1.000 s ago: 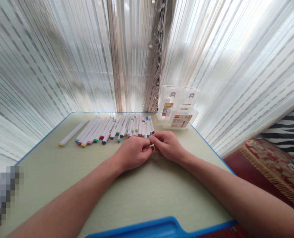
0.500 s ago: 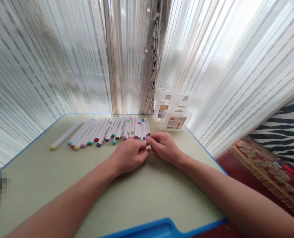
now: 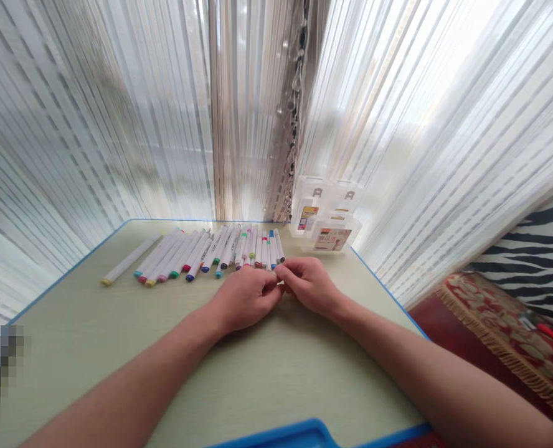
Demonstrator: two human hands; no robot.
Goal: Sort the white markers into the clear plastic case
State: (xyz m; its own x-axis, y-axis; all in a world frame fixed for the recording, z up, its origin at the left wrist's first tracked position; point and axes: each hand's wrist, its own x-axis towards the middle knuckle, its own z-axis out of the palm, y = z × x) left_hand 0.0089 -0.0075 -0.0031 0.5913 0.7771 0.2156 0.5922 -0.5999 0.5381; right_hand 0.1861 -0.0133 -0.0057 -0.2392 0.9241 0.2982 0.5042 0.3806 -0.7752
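My left hand (image 3: 248, 297) rests on the pale table with its fingers curled inward. Meeting it at the fingertips is my right hand (image 3: 308, 283), its thumb and fingers pinched together. Whether anything small sits between them is hidden by the fingers. Just beyond both hands lies a row of white markers (image 3: 208, 249) with coloured caps, several of them overlapping at its right end. The nearest ones to my fingers include a blue-ended marker (image 3: 272, 246). At the row's far left a yellow-capped marker (image 3: 129, 260) lies a little apart.
Clear plastic cases (image 3: 330, 233) with printed labels stand at the back right corner of the table (image 3: 85, 348). Striped curtains (image 3: 164, 112) hang behind it. A blue tray edge (image 3: 299, 432) is at the front. Zebra-striped fabric (image 3: 533, 255) lies to the right.
The whole view has shifted slightly, so the table and markers appear a little lower and further right. Both hands stay together, with the fingers barely changed.
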